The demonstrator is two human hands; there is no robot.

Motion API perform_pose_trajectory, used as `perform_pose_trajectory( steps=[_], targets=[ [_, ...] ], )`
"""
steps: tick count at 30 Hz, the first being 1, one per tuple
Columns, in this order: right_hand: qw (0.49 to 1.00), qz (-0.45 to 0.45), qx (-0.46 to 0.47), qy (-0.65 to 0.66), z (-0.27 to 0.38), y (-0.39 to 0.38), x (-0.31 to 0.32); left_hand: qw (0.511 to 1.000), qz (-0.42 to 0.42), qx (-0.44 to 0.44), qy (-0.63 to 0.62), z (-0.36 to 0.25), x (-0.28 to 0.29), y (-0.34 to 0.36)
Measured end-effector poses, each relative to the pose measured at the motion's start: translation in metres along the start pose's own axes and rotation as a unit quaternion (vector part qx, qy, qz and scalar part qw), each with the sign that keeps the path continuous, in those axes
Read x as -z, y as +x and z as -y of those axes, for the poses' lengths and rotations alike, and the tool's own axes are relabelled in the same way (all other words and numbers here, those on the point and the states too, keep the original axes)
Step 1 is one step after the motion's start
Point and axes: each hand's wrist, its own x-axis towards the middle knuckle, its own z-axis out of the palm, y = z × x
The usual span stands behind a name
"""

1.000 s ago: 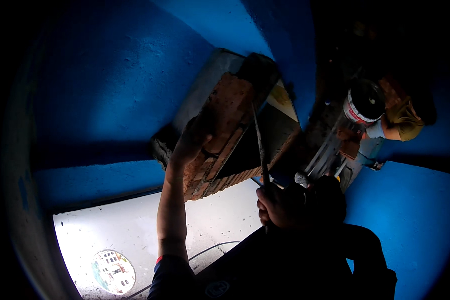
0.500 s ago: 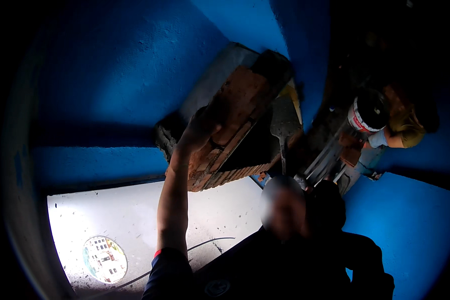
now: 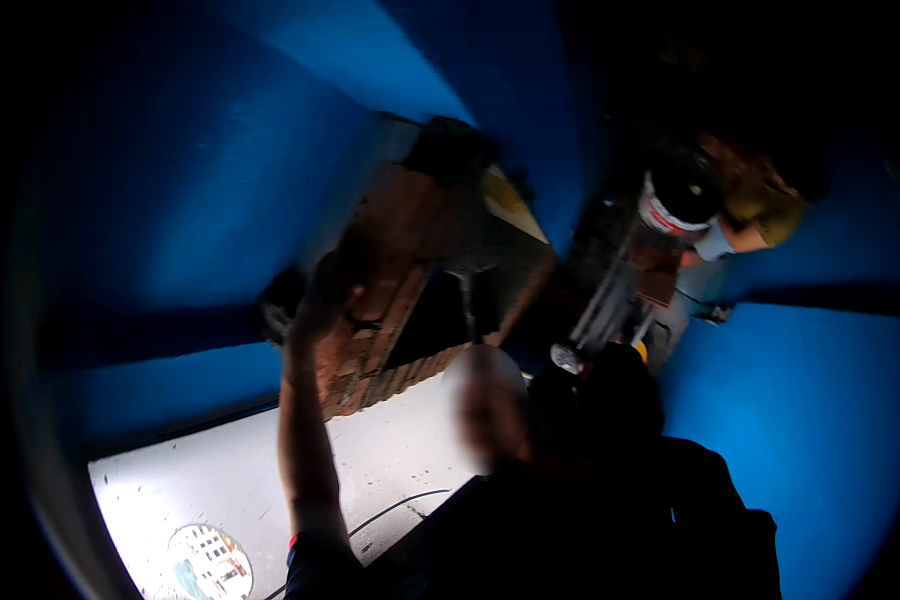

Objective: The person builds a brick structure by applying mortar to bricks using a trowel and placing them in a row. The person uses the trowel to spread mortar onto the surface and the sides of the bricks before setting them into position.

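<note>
My left hand (image 3: 328, 292), dim and smeared, lies on top of a low wall of orange-brown bricks (image 3: 395, 225), its thumb apart from the shadowed fingers. Dark mortar (image 3: 282, 303) bulges out beside that wrist. Right of the hand is a deep dark hollow framed by brickwork. Over the hollow sits a trowel (image 3: 469, 300), its shank running down toward me. My right hand (image 3: 490, 415) is closed at the handle end of the trowel; blur covers its fingers. A yellowish flat piece (image 3: 512, 203) stands at the far corner of the bricks.
Blue walls (image 3: 200, 190) enclose the brickwork. A white bucket (image 3: 660, 212) stands at right beside a co-worker's bare limb (image 3: 748, 235). Loose bricks (image 3: 657, 285) lie below it. Under my left arm are a speckled white surface (image 3: 390, 435), a dark cable (image 3: 400, 503) and a round printed picture (image 3: 210, 565).
The view has swung, so the brickwork, bucket and both hands now appear farther left. My left hand remains on the bricks. The trowel blade shows less of its face.
</note>
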Motion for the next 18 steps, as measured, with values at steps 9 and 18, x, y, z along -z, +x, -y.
perform_pose_trajectory(
  steps=[9, 18],
  targets=[
    [0.982, -0.11, 0.009, -0.153, 0.066, -0.042, 0.063, 0.975, 0.046, 0.137, -0.169, -0.059, 0.007, 0.032],
    [0.983, -0.012, 0.006, 0.185, 0.116, -0.08, 0.371, 0.939, -0.016, 0.31, 0.148, -0.086, 0.024, 0.014]
  ],
)
